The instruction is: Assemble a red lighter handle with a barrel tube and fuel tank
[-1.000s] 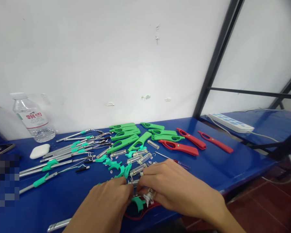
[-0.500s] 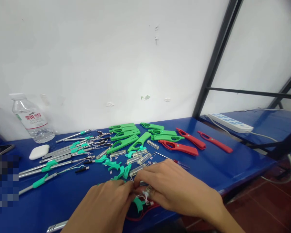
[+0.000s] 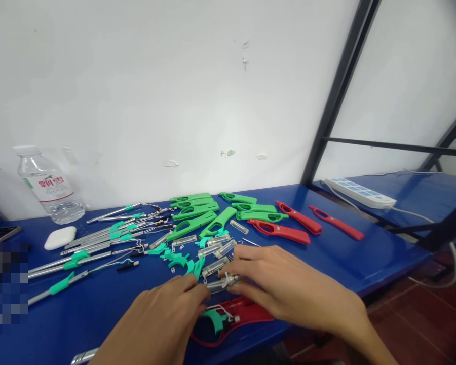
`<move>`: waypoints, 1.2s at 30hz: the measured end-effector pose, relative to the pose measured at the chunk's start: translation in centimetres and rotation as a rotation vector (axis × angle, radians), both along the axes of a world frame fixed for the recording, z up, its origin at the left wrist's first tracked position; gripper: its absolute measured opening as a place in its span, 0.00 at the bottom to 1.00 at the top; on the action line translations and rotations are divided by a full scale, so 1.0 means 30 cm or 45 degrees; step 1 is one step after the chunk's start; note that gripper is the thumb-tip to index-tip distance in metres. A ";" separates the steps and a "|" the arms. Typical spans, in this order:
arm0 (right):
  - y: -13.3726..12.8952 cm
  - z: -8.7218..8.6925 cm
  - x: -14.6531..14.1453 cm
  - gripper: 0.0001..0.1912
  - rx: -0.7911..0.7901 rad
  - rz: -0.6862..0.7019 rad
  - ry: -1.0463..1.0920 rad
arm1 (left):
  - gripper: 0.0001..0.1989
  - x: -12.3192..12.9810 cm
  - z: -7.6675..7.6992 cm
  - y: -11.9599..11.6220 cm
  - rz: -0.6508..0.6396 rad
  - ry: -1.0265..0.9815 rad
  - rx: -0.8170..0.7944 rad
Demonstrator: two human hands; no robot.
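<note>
A clear tube with a metal end [image 3: 217,286] is pinched by the fingertips of my right hand [image 3: 285,284]. My left hand [image 3: 163,314] is closed at the tube's left end; its fingertips are partly hidden. Below both hands lies an open red casing [image 3: 251,312] at the table's front edge, with a teal trigger piece [image 3: 216,320], white wires and a small black part in it. More clear tubes [image 3: 215,266] and teal pieces [image 3: 178,259] lie just beyond my fingers.
Silver rods with teal pieces [image 3: 63,285] spread over the left. Green casings [image 3: 193,225] and red casings [image 3: 336,222] lie towards the wall. A water bottle [image 3: 51,187], white case [image 3: 60,238], screwdriver shaft [image 3: 251,242] and power strip [image 3: 359,192] are also in view.
The clear tube has come up into view between my hands. My right hand has shifted slightly right, and more of the red casing shows beneath.
</note>
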State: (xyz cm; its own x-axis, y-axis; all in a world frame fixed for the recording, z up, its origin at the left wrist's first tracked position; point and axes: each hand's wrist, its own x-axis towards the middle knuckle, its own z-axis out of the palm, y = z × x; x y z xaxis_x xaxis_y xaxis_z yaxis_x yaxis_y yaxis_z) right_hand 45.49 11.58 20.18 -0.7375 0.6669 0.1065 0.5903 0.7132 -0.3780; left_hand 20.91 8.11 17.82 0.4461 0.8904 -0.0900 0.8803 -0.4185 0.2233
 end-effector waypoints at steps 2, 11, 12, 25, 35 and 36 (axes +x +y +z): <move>0.005 0.002 -0.001 0.09 -0.003 0.027 0.022 | 0.20 -0.001 -0.003 0.003 0.001 -0.015 -0.003; 0.005 0.002 -0.008 0.08 0.022 0.033 0.026 | 0.24 0.008 -0.017 0.013 -0.060 -0.023 0.018; 0.005 0.002 -0.008 0.08 0.026 0.029 0.029 | 0.24 0.011 -0.016 0.012 -0.063 -0.026 0.025; 0.007 0.007 -0.005 0.06 0.032 0.031 0.014 | 0.21 0.021 -0.021 0.007 -0.083 -0.043 0.068; 0.007 0.006 -0.002 0.08 0.016 0.033 0.021 | 0.21 0.018 -0.029 0.009 -0.082 -0.031 0.089; 0.006 0.006 -0.002 0.08 0.013 0.030 0.020 | 0.21 0.018 -0.030 0.010 -0.083 -0.032 0.089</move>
State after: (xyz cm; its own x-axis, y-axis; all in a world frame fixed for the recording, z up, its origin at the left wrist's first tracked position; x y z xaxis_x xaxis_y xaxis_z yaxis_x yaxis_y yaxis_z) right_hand 45.44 11.77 20.36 -0.7511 0.6482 0.1249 0.5674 0.7306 -0.3797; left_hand 21.45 8.42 16.93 0.5050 0.8630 -0.0166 0.8450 -0.4904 0.2135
